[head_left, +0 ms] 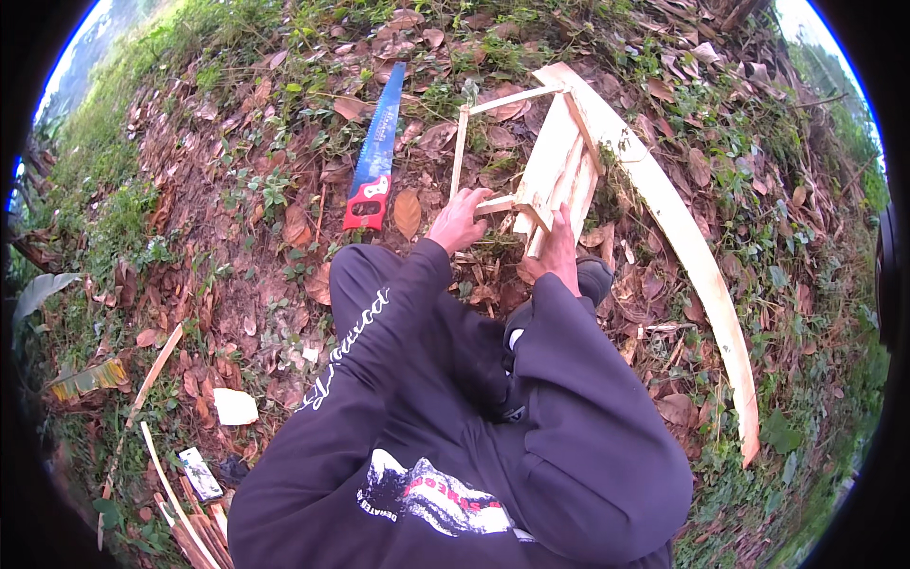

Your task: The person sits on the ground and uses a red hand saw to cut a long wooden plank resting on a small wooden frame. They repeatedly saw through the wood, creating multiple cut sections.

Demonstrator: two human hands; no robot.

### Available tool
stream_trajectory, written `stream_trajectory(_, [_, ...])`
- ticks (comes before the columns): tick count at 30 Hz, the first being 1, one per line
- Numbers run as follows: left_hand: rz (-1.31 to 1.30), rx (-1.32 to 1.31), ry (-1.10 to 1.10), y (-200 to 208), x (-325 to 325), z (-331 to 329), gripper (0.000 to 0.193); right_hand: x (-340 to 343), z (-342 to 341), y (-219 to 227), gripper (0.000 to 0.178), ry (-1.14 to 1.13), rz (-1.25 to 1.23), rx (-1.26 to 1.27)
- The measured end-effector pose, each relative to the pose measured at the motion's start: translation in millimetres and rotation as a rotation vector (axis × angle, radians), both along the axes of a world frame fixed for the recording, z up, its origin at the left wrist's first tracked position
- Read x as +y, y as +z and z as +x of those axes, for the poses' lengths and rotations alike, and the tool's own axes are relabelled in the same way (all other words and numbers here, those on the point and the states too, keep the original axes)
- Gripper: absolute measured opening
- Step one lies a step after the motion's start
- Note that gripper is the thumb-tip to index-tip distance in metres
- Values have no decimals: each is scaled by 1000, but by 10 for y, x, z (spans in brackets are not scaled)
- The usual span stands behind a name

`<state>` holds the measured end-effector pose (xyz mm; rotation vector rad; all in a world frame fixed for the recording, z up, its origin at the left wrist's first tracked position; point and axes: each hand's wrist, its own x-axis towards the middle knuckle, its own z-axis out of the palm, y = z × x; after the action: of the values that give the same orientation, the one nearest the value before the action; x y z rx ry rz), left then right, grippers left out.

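Note:
A small frame of thin wooden strips (460, 152) lies on the leafy ground before me, joined to a bundle of pale wooden slats (554, 142) on its right. My left hand (457, 224) pinches the near left corner of the frame, fingers closed around the strip. At the near end of the slats, my right hand (558, 248) is closed with its thumb along the wood, next to a short crosspiece (536, 214). What its hidden fingers touch underneath does not show. A handsaw (379, 137) with a blue blade and red handle rests to the left, apart from both hands.
A long curved plank (697, 251) stretches along the right side. Lower left are a pale wood offcut (235, 407), a small flat rectangular object (201, 473) and several loose strips (194, 531). Dry leaves and low plants cover the ground. My shoe (595, 278) is beside my right hand.

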<state>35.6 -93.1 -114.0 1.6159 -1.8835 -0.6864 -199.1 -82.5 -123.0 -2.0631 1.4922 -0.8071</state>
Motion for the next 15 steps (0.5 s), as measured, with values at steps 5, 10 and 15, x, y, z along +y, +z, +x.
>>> stream_trajectory(5, [-31,-181,9,-284,-26,104,35,0,53,-133,102,-35,-11,31])
stream_trajectory(10, [-139,-125,93,-268,-105,44,32,-83,24,-67,94,16,-88,-46])
stream_trajectory(15, [-109,-142,83,-164,-217,-175,31,-293,-223,-56,96,95,-193,-109])
